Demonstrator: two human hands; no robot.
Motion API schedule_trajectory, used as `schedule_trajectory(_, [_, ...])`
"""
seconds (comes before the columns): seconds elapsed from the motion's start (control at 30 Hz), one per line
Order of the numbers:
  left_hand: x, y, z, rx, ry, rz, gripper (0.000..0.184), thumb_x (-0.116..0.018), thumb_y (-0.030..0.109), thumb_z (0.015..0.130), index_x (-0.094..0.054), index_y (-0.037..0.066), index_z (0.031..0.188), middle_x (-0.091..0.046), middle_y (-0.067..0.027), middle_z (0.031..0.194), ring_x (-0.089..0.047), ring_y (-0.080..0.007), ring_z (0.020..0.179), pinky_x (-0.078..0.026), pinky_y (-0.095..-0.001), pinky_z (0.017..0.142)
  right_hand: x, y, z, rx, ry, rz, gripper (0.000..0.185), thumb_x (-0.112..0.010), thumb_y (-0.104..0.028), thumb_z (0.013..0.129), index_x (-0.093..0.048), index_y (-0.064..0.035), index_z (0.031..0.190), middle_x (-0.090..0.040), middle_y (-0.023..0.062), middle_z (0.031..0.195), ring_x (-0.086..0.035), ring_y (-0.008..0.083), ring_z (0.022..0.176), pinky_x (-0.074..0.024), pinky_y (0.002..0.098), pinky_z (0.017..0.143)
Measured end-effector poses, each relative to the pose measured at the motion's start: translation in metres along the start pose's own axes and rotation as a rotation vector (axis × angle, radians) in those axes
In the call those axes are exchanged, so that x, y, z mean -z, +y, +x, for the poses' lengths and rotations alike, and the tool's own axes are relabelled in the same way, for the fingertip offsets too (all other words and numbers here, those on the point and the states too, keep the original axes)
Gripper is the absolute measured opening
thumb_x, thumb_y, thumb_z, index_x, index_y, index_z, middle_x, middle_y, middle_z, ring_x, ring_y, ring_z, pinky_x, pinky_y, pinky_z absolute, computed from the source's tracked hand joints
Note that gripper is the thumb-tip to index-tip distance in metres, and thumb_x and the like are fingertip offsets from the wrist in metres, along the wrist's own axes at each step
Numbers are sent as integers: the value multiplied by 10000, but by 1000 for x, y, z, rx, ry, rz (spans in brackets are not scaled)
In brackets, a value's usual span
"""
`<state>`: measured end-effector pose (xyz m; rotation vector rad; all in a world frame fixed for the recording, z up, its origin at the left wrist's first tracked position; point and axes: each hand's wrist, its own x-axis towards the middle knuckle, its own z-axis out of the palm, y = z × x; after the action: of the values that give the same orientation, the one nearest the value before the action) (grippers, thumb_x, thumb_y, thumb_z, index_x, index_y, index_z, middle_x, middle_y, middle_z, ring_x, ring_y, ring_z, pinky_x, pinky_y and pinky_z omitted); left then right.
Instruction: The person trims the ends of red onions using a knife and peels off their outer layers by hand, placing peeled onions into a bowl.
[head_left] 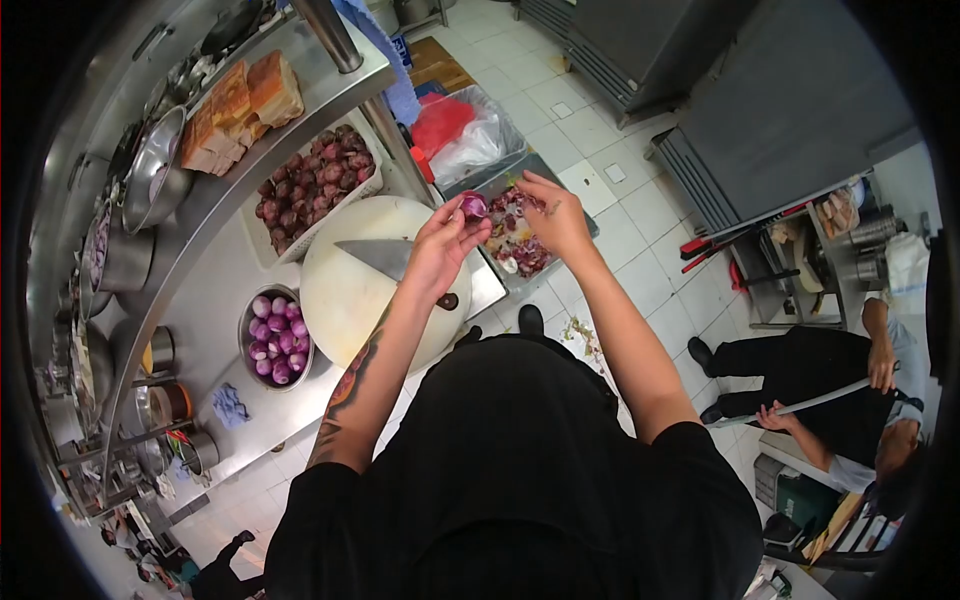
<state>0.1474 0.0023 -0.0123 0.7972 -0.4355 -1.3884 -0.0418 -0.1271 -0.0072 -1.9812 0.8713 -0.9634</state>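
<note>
My left hand (445,248) has its fingers closed around a purple-red onion (473,206), near the right edge of the round white cutting board (345,310). My right hand (556,215) is just to the right, above a bin of onion skins (520,245). Its fingers are curled in a pinch, and what they hold is too small to make out. On the board lies a wide-bladed knife (375,256), its handle hidden behind my left forearm. A dark onion piece (448,301) rests near the board's right side.
A white basket (262,245) holds unpeeled onions; a metal bowl (243,335) holds peeled ones. Pork slabs (240,105) sit on the steel shelf. A blue cloth (230,405) lies on the counter. Skin scraps (582,338) litter the floor. At right, another person (850,400) holds a hose-like tube.
</note>
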Motion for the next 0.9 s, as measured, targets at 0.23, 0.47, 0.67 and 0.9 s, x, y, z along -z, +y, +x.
schedule_trajectory(0.23, [-5,2,2,46,5,-48,380,-545,213,1087,-544,-3,1399,-669,-121,1244,-674,-228,1084,-555,-358,973,0,-63,-3,-21,-134,258,264,-799,-86,872,-752,6,1115,-733,144,1014,-761,210,893,-600,322,782])
schedule_trajectory(0.47, [2,14,-1,135,-79,33,296,-578,243,1073,-612,11,1253,-709,-83,1110,-682,-162,968,-561,-333,905,4,-65,-3,12,-233,246,256,-804,-78,868,-732,23,1092,-722,116,963,-752,191,816,-593,309,724])
schedule_trajectory(0.67, [-1,20,-10,152,-47,65,292,-609,237,1061,-628,12,1246,-720,-77,1091,-694,-157,922,-577,-328,875,0,-63,-8,2,-245,191,203,-771,-40,905,-718,63,1072,-723,92,1004,-727,132,831,-595,282,736])
schedule_trajectory(0.9, [6,18,-14,182,-24,63,295,-621,224,1055,-635,8,1256,-721,-81,1102,-692,-158,914,-586,-327,861,-5,-63,-16,-94,-256,260,212,-759,-54,917,-716,58,1092,-732,77,950,-723,122,819,-581,279,713])
